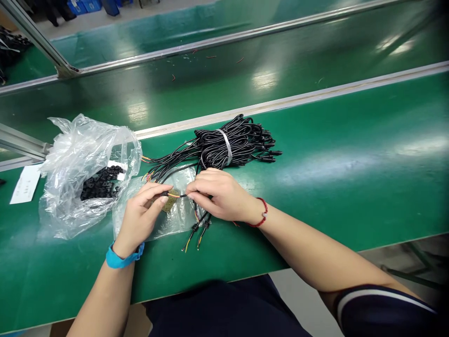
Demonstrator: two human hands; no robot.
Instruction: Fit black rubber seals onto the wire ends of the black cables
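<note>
My left hand (140,213) pinches a small black part (164,193) between thumb and fingertips. Orange and yellow wires run out of it into a thin black cable (183,195), which the fingers of my right hand (222,194) grip close by. Just beyond my hands lies a bundle of black cables (213,152), bound with a pale tie (226,146). Two cable ends with small black pieces (195,228) on them stick out below my right hand, their coloured wires bare of the sheath. Beneath my hands a flat clear bag (157,229) holds tiny yellowish parts (170,203).
On the left, an open clear plastic bag (70,187) contains many small black parts (101,182). A white paper slip (25,185) lies beside it. A metal rail (280,103) borders the green table (333,164) at the back. Wire scraps (211,57) lie beyond.
</note>
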